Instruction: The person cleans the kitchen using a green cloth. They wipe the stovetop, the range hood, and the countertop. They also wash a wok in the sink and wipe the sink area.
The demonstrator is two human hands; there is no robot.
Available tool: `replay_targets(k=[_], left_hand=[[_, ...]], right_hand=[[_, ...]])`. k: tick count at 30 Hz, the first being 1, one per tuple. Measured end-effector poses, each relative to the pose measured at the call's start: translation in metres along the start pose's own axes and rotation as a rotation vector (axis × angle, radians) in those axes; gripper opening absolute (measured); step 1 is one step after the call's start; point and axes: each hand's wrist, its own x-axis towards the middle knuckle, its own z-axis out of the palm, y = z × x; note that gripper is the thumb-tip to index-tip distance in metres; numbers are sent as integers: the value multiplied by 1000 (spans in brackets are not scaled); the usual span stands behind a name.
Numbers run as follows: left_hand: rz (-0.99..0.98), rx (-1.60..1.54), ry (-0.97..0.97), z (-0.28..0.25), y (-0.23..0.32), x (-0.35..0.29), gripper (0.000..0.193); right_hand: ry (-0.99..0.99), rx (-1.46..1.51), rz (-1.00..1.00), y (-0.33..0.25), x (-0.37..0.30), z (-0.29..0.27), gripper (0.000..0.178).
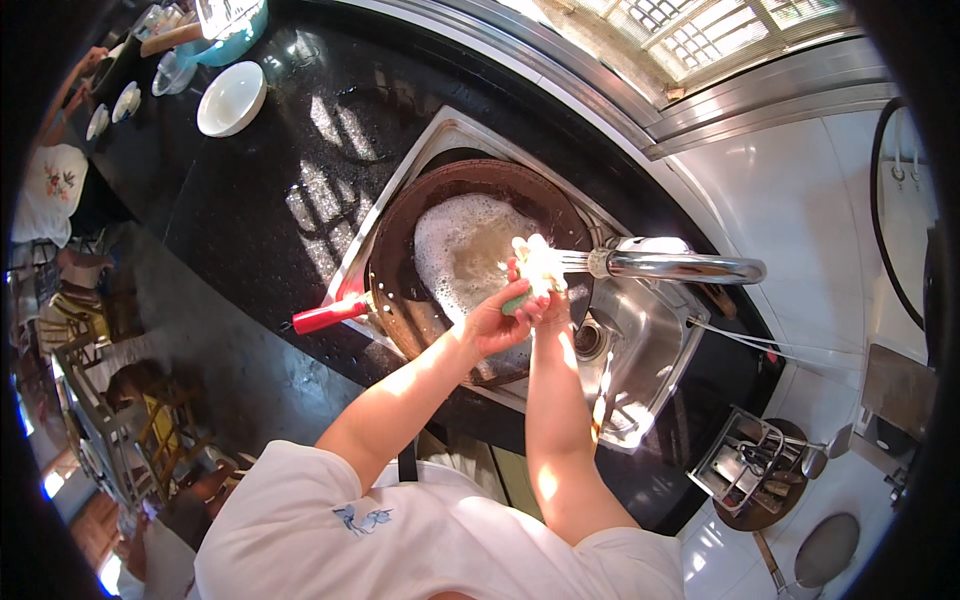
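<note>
My left hand [488, 321] and my right hand [546, 303] are together under the running faucet [690, 267], over the near right part of a wide brown wok [395, 290]. The left fingers curl round a small green piece [516, 302] that looks like a scouring pad. Beside it, my right hand is closed around something pale. Glare and splashing water wash out its outline, so I cannot tell its kind. White suds [447, 247] and cloudy water fill the wok's bottom. The wok's red handle [330, 314] points left.
The wok rests across a steel sink [640, 330], whose drain [590, 340] shows at right. A white bowl [232, 99] and a blue basin [238, 40] stand on the black counter [290, 150]. At lower right is a utensil rack [745, 462]. Another person's sleeve [52, 190] shows far left.
</note>
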Motion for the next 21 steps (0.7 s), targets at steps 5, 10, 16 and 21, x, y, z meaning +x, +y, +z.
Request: replay_targets(k=[5,10,16,21], left_hand=[[-33,671,123,16,20,-2,12],[-104,1392,210,-4,46,11,18],[435,2196,63,-12,50,29,20],[412,2486,261,-10,49,21,27]], right_hand=[[249,-423,286,-33,17,7,65],[290,-793,474,-35,28,-1,38],[432,-900,147,-18,32,-16,22],[922,-672,-159,12,36,-42,20]])
